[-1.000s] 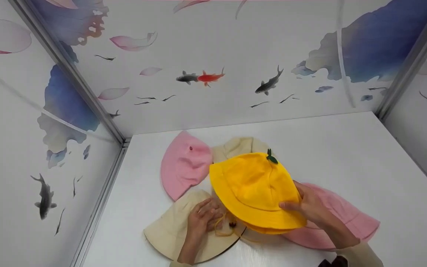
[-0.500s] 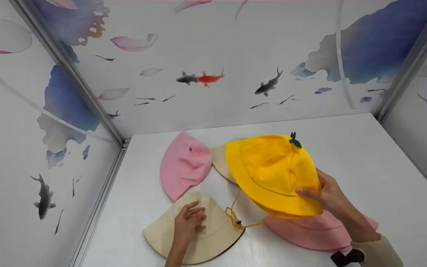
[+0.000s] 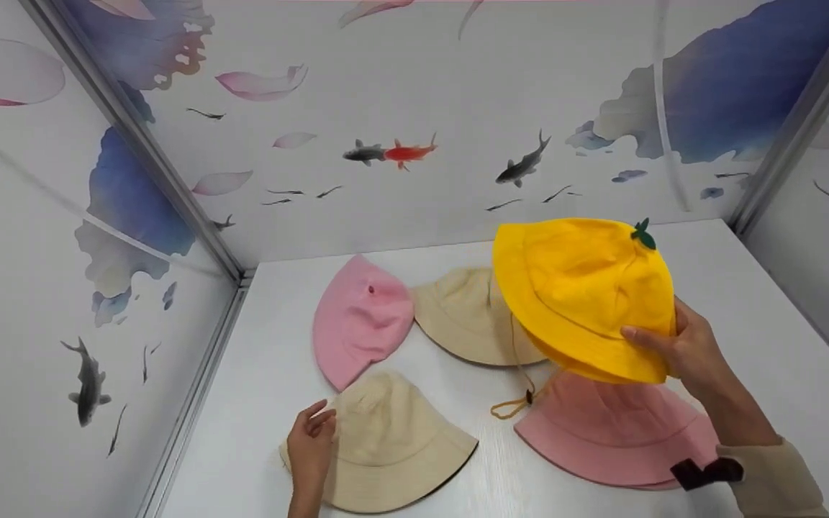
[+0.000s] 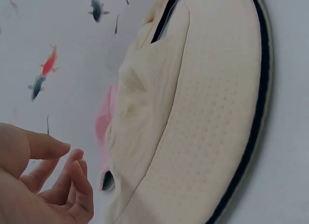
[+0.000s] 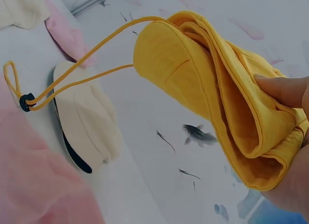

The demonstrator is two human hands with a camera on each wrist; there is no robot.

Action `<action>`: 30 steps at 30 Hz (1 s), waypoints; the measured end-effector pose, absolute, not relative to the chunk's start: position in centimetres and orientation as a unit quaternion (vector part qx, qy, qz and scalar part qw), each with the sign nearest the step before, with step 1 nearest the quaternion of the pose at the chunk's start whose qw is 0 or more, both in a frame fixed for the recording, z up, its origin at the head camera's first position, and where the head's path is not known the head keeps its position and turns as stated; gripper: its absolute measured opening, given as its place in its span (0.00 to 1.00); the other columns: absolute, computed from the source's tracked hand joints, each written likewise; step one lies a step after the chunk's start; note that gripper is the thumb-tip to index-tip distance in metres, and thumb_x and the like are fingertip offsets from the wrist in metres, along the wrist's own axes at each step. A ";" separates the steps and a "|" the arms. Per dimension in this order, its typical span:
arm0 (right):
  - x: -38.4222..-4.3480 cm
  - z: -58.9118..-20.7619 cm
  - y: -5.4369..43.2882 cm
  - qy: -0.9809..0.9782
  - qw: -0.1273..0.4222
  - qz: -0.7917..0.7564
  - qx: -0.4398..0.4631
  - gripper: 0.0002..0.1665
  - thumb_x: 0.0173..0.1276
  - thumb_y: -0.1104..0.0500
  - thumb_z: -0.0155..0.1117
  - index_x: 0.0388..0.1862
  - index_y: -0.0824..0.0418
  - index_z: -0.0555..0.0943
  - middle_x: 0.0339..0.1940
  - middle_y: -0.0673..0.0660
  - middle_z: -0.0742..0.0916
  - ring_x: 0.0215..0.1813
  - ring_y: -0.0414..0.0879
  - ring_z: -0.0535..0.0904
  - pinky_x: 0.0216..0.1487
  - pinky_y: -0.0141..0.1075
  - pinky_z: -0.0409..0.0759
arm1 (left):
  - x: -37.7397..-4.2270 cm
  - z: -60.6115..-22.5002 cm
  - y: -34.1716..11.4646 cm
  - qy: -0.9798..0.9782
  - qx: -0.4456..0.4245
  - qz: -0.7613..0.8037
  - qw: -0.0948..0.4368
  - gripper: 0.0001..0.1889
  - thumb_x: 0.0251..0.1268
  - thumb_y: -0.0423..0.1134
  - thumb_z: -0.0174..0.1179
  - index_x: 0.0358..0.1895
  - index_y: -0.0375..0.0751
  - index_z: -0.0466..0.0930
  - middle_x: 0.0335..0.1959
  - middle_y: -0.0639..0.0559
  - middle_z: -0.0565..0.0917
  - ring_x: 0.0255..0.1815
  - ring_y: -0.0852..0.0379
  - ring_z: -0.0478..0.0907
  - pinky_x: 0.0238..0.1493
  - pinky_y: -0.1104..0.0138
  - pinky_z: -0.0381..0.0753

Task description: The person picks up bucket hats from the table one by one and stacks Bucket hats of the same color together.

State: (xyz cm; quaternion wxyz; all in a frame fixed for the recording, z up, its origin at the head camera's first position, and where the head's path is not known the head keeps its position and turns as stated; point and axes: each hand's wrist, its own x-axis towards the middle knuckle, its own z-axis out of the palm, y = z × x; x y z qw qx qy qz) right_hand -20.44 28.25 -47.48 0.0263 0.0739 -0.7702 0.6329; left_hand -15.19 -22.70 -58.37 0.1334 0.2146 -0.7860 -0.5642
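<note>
My right hand point(image 3: 699, 352) grips a yellow bucket hat point(image 3: 587, 295) by its brim and side, thumb on top, holding it up over the right of the table. A green leaf sprig point(image 3: 643, 234) sticks up from its crown. Its yellow cord point(image 5: 91, 52) with a dark toggle point(image 5: 27, 102) dangles below. In the right wrist view the hat's fabric is folded between thumb and fingers. My left hand point(image 3: 311, 439), fingers loosely bent and holding nothing, hovers over the left edge of a beige bucket hat point(image 3: 393, 446); the left wrist view shows that hat's dark-edged brim point(image 4: 256, 122).
A pink hat point(image 3: 360, 324) lies at the back left, beside a second beige hat point(image 3: 468, 316) partly covered by the yellow one. Another pink hat point(image 3: 609, 432) lies under my right forearm. White walls point(image 3: 443, 86) with painted fish enclose the white table point(image 3: 227, 432).
My right hand has carried the yellow hat up and to the right, uncovering more of the back beige hat and the front pink hat. My left hand has drawn away leftward from the cord.
</note>
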 end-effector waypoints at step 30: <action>-24.5 -45.0 35.2 -0.757 0.119 0.641 -0.043 0.24 0.69 0.58 0.68 0.58 0.44 0.68 0.47 0.42 0.75 0.46 0.37 0.71 0.41 0.16 0.77 | -13.3 -58.7 -25.3 -0.826 0.366 -0.429 0.027 0.40 0.60 0.34 0.62 0.73 0.26 0.55 0.67 0.15 0.58 0.68 0.19 0.56 0.65 0.32 0.63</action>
